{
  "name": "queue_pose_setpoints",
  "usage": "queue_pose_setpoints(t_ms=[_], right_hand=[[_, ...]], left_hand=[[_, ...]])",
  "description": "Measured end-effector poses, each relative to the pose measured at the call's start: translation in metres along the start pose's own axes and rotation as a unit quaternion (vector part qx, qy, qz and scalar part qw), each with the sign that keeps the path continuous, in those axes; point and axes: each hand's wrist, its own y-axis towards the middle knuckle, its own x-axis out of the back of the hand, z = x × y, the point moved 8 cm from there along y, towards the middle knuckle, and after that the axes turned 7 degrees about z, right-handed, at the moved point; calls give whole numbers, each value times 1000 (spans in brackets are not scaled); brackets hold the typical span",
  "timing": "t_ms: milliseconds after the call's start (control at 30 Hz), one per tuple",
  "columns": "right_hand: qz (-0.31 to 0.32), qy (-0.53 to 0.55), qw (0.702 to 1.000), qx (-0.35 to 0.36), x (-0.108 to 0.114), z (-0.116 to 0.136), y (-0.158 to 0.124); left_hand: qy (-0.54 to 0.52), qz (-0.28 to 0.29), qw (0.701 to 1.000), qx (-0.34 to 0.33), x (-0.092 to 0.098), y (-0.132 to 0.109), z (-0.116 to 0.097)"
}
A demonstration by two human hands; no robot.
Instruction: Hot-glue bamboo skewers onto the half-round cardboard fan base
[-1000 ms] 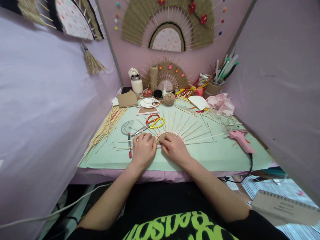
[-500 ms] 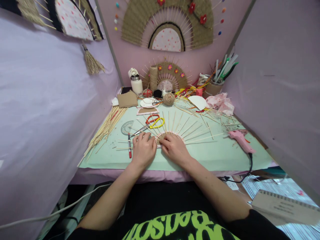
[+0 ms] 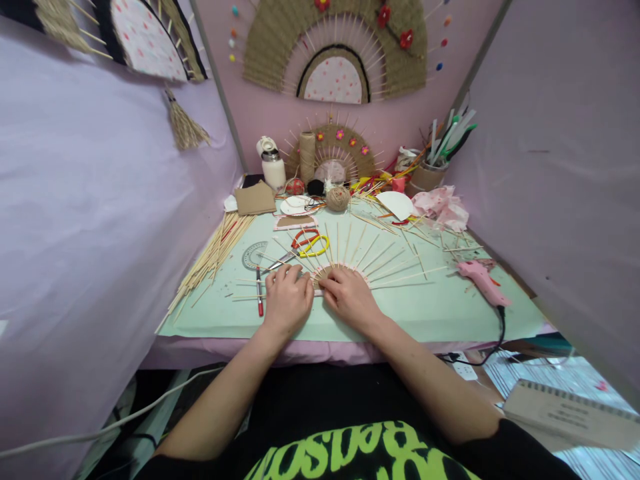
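Note:
A half-round cardboard piece [image 3: 324, 273] with a pinkish edge lies flat on the table, and thin wooden sticks [image 3: 358, 245] spread out from it like a fan. My left hand [image 3: 289, 300] is closed over its left side, fingers bent down and thumb close to the cardboard. On the other side, my right hand [image 3: 349, 298] is closed with fingertips pressed onto the cardboard near the middle. Both palms hide much of the lower edge. Scissors [image 3: 311, 245] with red and yellow handles lie under or among the left sticks, just beyond my left hand.
A red-capped pen [image 3: 259, 293] and a clear protractor [image 3: 254, 255] lie left of my hands. Loose sticks [image 3: 210, 260] are heaped at the left edge. A pink glue gun [image 3: 483, 280] rests at right, its cord hanging off the table. Twine, cardboard and a bottle [image 3: 273, 172] stand behind.

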Motion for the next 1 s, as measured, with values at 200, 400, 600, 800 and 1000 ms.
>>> queue_pose_setpoints(t_ms=[200, 400, 600, 800, 1000], right_hand=[[2, -2, 1000, -1, 0, 0, 0], [4, -5, 1000, -2, -1, 0, 0], [2, -3, 1000, -2, 0, 0, 0], [5, -13, 1000, 3, 0, 1, 0], [11, -20, 1000, 0, 0, 1, 1]], left_hand=[[-4, 2, 1000, 0, 0, 0, 0], [-8, 3, 1000, 4, 0, 0, 0], [-6, 3, 1000, 5, 0, -1, 1], [-3, 1, 1000, 4, 0, -1, 0], [-3, -1, 1000, 4, 0, 0, 0]])
